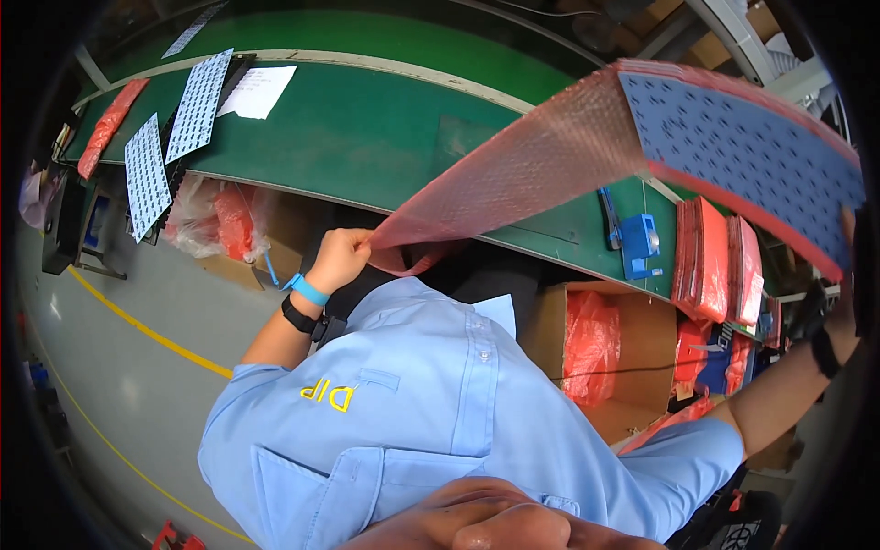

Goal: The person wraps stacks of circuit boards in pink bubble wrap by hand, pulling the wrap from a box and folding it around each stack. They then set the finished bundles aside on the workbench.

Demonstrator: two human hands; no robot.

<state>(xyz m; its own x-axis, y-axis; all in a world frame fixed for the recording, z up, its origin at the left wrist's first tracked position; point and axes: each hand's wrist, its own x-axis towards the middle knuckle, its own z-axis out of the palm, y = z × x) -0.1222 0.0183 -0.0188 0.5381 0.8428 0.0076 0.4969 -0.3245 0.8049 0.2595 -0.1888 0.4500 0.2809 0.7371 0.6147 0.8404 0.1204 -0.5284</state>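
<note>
The left hand (341,257) pinches the end of a pink bubble-wrap bag (513,179). At two o'clock, a blue board full of holes (742,147) sits half inside it. The right hand's grip is hidden. Next, I think, the board must slide apart from the bag over the green table (367,128).

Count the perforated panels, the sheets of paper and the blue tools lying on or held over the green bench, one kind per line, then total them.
Perforated panels: 4 (one held up in pink bubble wrap, three at the bench's far left)
White paper sheets: 1
Blue tools: 1
Total: 6
</note>
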